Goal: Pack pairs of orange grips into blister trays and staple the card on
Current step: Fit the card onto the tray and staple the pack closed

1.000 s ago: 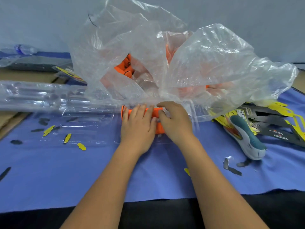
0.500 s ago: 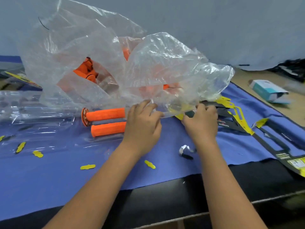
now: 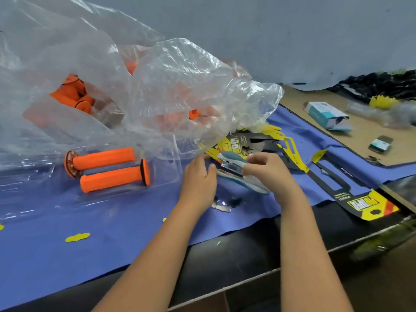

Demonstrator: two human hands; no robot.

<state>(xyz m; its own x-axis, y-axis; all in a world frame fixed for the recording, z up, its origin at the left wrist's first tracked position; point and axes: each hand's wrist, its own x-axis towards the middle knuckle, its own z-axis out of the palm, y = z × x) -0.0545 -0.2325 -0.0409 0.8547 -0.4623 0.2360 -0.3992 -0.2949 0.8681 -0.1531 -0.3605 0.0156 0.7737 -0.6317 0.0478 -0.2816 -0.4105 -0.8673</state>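
A blue cloth (image 3: pixel 112 233) covers the dark-edged table before a plain grey wall; bare cardboard lies far right. Two orange ribbed grips (image 3: pixel 105 168) sit in a clear blister tray (image 3: pixel 162 174), left of the hands. The right hand (image 3: pixel 267 172) grips a teal-and-white stapler (image 3: pixel 234 164); the left hand (image 3: pixel 198 183), fingers relaxed, touches its end. The crumpled clear plastic bag (image 3: pixel 157 86) blurs more grips inside and hides part of the yellow-and-black printed cards (image 3: pixel 258 143)

Plastic bag (image 3: pixel 139 86) perhaps overhanging tray (image 3: pixel 67 199)
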